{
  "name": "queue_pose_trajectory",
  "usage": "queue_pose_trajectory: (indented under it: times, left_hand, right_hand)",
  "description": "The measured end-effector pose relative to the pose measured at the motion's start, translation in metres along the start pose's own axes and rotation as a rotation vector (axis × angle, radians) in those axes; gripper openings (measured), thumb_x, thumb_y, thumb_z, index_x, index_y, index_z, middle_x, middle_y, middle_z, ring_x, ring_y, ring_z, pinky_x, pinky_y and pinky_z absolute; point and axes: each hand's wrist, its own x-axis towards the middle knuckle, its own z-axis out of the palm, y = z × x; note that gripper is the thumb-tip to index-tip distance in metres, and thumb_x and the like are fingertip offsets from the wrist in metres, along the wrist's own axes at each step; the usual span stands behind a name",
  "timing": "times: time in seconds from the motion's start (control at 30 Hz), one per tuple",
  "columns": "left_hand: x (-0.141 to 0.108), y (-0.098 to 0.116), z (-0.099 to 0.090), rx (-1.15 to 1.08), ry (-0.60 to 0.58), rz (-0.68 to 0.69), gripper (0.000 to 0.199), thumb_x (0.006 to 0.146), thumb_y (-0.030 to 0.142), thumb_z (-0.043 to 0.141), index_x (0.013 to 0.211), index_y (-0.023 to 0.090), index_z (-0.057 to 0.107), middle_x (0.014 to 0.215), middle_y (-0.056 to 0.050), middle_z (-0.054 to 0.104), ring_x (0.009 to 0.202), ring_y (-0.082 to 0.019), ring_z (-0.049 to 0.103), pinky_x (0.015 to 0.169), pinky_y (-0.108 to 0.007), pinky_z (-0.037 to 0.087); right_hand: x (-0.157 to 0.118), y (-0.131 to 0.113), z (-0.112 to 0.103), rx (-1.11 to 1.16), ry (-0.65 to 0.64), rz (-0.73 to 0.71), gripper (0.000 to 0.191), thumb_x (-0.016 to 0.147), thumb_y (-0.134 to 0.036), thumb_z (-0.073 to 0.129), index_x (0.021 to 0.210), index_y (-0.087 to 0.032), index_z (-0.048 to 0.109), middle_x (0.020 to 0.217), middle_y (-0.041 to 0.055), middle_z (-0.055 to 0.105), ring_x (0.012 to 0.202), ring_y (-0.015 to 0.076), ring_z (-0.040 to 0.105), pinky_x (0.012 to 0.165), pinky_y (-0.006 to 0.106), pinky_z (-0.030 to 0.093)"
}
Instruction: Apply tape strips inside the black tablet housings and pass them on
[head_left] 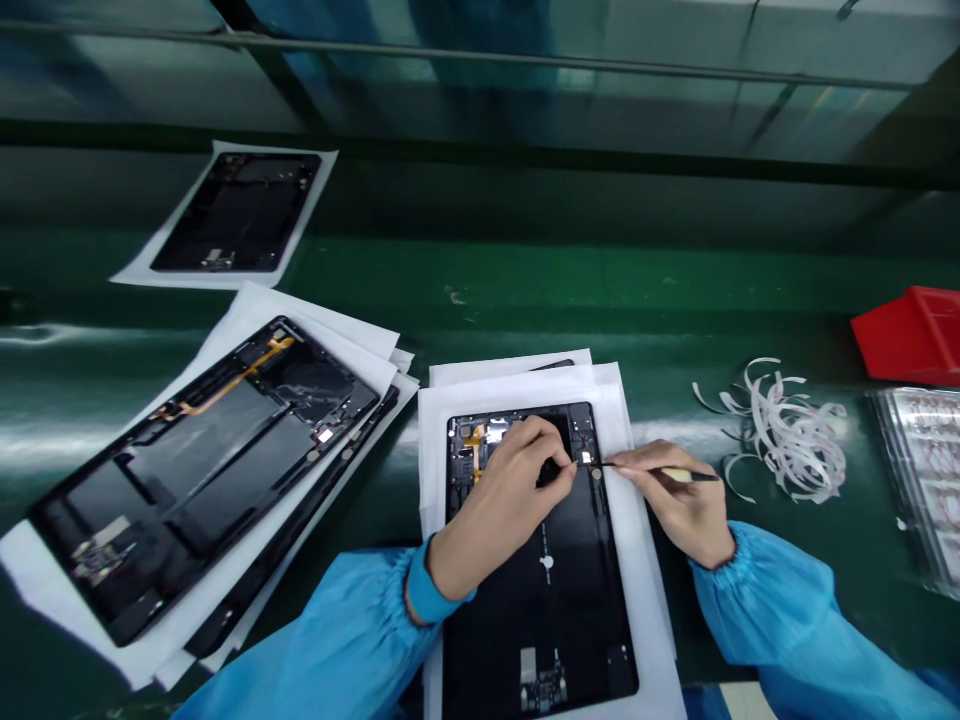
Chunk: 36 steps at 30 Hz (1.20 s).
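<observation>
In front of me an opened tablet shell (pixel 517 590) lies on white sheets (pixel 637 560), its circuit boards and ribbon cable showing. Over its upper half reaches my left hand (pixel 517 490), thumb and forefinger curled towards each other near the upper right corner. Whatever is between those fingertips is too small to make out. My right hand (pixel 679 500) grips a pair of tweezers (pixel 679 474) like a pen. Their dark tip points left, at the tablet's right edge, close by my left fingertips. A small white piece (pixel 586 457) sits on the tablet just above the tip.
On the left, more tablet shells (pixel 225 460) are stacked between white sheets. Another shell (pixel 240 210) lies farther back. Curled white strips (pixel 795 440) form a heap to the right, near a red bin (pixel 911 335) and clear plastic trays (pixel 926 470). A rail (pixel 480 55) crosses the back.
</observation>
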Motion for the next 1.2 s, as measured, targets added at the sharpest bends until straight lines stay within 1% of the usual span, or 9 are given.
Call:
queue_pose_trajectory:
  times: [0.27, 0.4, 0.53, 0.6, 0.73, 0.83, 0.93, 1.07, 1.2]
  left_hand:
    - [0.0, 0.0, 0.003, -0.022, 0.031, -0.022, 0.017, 0.086, 0.009, 0.059, 0.098, 0.021, 0.054, 0.099, 0.0, 0.055, 0.094, -0.017, 0.054, 0.085, -0.03, 0.045]
    - [-0.004, 0.008, -0.022, -0.137, 0.103, -0.032, 0.023, 0.087, 0.014, 0.06, 0.107, 0.023, 0.055, 0.095, 0.001, 0.059, 0.084, -0.014, 0.057, 0.075, -0.026, 0.047]
    - [-0.036, 0.008, -0.052, -0.179, 0.35, -0.09, 0.008, 0.093, 0.021, 0.053, 0.098, 0.022, 0.058, 0.085, 0.002, 0.059, 0.073, -0.011, 0.057, 0.067, -0.022, 0.047]
    - [-0.061, 0.003, -0.054, -0.169, 0.324, -0.116, 0.006, 0.093, 0.022, 0.053, 0.094, 0.021, 0.059, 0.082, 0.002, 0.059, 0.072, -0.011, 0.057, 0.065, -0.021, 0.047]
    - [-0.106, -0.003, -0.032, -0.124, 0.19, -0.103, 0.01, 0.096, 0.021, 0.051, 0.092, 0.021, 0.06, 0.082, 0.0, 0.061, 0.071, -0.011, 0.059, 0.064, -0.02, 0.048]
    - [-0.123, 0.0, -0.004, 0.155, 0.229, 0.119, 0.018, 0.099, 0.025, 0.048, 0.106, 0.023, 0.064, 0.096, -0.004, 0.067, 0.085, -0.016, 0.063, 0.075, -0.025, 0.049]
    - [-0.125, 0.002, 0.021, 0.562, 0.233, 0.356, 0.037, 0.096, 0.046, 0.051, 0.126, 0.028, 0.061, 0.128, -0.007, 0.063, 0.114, -0.027, 0.057, 0.095, -0.038, 0.043]
    - [-0.131, -0.006, 0.029, 0.781, 0.218, 0.338, 0.061, 0.088, 0.067, 0.049, 0.136, 0.031, 0.055, 0.148, -0.005, 0.048, 0.13, -0.032, 0.046, 0.107, -0.043, 0.029]
    - [-0.143, -0.021, 0.019, 0.801, 0.27, 0.23, 0.061, 0.092, 0.061, 0.047, 0.139, 0.024, 0.053, 0.149, -0.011, 0.046, 0.133, -0.034, 0.042, 0.111, -0.045, 0.023]
  right_hand:
    - [-0.004, -0.014, 0.002, -0.077, 0.003, -0.158, 0.023, 0.09, -0.001, 0.063, 0.098, -0.021, 0.069, 0.096, 0.0041, 0.072, 0.094, 0.0231, 0.07, 0.083, 0.035, 0.057]
    - [0.01, -0.041, 0.004, -0.047, 0.074, -0.063, 0.026, 0.104, -0.019, 0.043, 0.088, -0.022, 0.063, 0.081, 0.0014, 0.065, 0.081, 0.0203, 0.068, 0.076, 0.035, 0.055]
    - [0.028, -0.061, 0.027, -0.478, -0.29, 0.056, 0.018, 0.101, -0.012, 0.044, 0.101, -0.02, 0.06, 0.09, 0.0029, 0.06, 0.079, 0.0206, 0.064, 0.069, 0.032, 0.05]
    - [0.035, -0.061, 0.043, -0.687, -0.46, 0.087, 0.017, 0.098, -0.012, 0.053, 0.112, -0.019, 0.058, 0.103, 0.0056, 0.057, 0.082, 0.0228, 0.064, 0.068, 0.034, 0.05]
    - [0.043, -0.053, 0.06, -0.796, -0.585, 0.144, 0.013, 0.093, -0.012, 0.064, 0.101, -0.019, 0.056, 0.1, 0.0027, 0.052, 0.073, 0.0195, 0.06, 0.064, 0.031, 0.047]
    - [0.044, -0.055, 0.06, -0.679, -0.548, 0.114, 0.016, 0.093, -0.007, 0.062, 0.093, -0.021, 0.053, 0.096, 0.0002, 0.051, 0.082, 0.0179, 0.06, 0.07, 0.029, 0.045]
    - [0.042, -0.06, 0.056, -0.598, -0.486, 0.089, 0.017, 0.094, -0.007, 0.061, 0.09, -0.021, 0.053, 0.092, -0.0013, 0.052, 0.081, 0.016, 0.058, 0.071, 0.027, 0.043]
    - [0.036, -0.06, 0.053, -0.622, -0.444, 0.079, 0.016, 0.094, -0.008, 0.06, 0.088, -0.021, 0.053, 0.091, -0.0011, 0.052, 0.08, 0.0163, 0.057, 0.072, 0.028, 0.042]
    - [0.029, -0.058, 0.047, -0.557, -0.369, 0.046, 0.014, 0.094, -0.009, 0.056, 0.087, -0.021, 0.053, 0.088, -0.0005, 0.055, 0.081, 0.0168, 0.056, 0.074, 0.028, 0.043]
